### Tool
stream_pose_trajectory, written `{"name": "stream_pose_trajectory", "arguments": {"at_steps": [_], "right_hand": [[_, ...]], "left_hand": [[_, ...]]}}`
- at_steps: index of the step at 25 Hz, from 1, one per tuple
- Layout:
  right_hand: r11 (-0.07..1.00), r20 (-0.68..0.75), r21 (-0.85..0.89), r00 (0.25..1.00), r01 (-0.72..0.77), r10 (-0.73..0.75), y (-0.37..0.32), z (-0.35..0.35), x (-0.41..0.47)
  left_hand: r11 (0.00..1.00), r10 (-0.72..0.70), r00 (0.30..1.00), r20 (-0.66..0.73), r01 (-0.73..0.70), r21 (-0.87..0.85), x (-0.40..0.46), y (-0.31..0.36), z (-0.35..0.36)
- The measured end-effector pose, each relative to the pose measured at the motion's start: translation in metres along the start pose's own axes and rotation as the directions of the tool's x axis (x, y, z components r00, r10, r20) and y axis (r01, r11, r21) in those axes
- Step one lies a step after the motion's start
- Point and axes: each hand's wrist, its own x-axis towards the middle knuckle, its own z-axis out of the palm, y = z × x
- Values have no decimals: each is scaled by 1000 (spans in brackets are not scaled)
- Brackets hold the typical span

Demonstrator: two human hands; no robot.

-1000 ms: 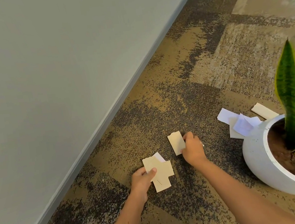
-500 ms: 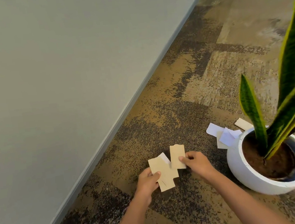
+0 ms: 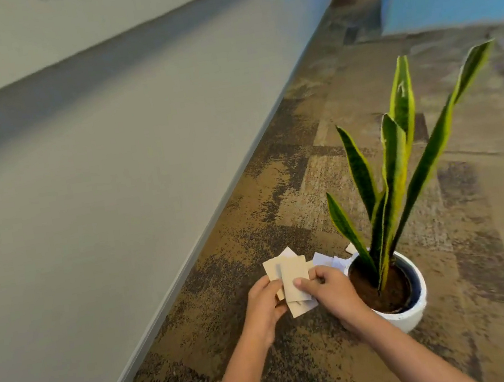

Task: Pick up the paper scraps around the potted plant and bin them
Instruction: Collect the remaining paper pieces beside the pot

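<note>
The tan paper scraps (image 3: 290, 277), light and thin enough to bend or slide apart, were best taken flat across their faces. The left hand (image 3: 265, 307) pinched the stack's edge while the right hand (image 3: 329, 290) pressed a thumb onto the top piece, above the carpet floor (image 3: 300, 362). More white scraps (image 3: 326, 259) lay against the white pot (image 3: 420, 303), partly hidden behind the right hand. No bin showed.

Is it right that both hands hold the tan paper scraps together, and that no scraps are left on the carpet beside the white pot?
Not quite. In the head view some scraps on the carpet remain beside the white pot. The left hand and right hand do hold the tan paper scraps together.
</note>
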Motion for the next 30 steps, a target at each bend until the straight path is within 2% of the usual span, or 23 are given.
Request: {"name": "stream_pose_trajectory", "arguments": {"at_steps": [3,6,11,16,22,24,25,28,30], "right_hand": [[995,-92,102,996,13,-3,-10,-33,-29],[964,-120,267,993,15,18,-10,-69,-60],[911,-196,413,976,-2,91,-11,-137,-102],[879,-185,477,975,-20,123,1,-207,-142],[877,-365,480,914,22,177,33,-282,-186],[890,-477,453,857,50,195,45,-315,-195],[914,-559,404,804,49,204,51,-333,-199],[988,-820,112,551,-111,155,74,-395,-214],[957,-909,-31,406,-288,93,95,-428,-225]], "left_hand": [[997,48,996,71,-52,54,-30,13,30],[986,93,983,160,-114,125,-60,20,59],[949,145,947,288,-216,232,-98,23,123],[895,174,899,401,-315,317,-123,13,196],[878,119,835,536,-341,336,-148,-21,280],[856,90,815,573,-358,374,-153,-36,303],[827,78,803,591,-383,412,-154,-44,311],[628,71,773,631,-526,573,-151,-73,319],[516,72,767,638,-576,634,-147,-89,312]]}}
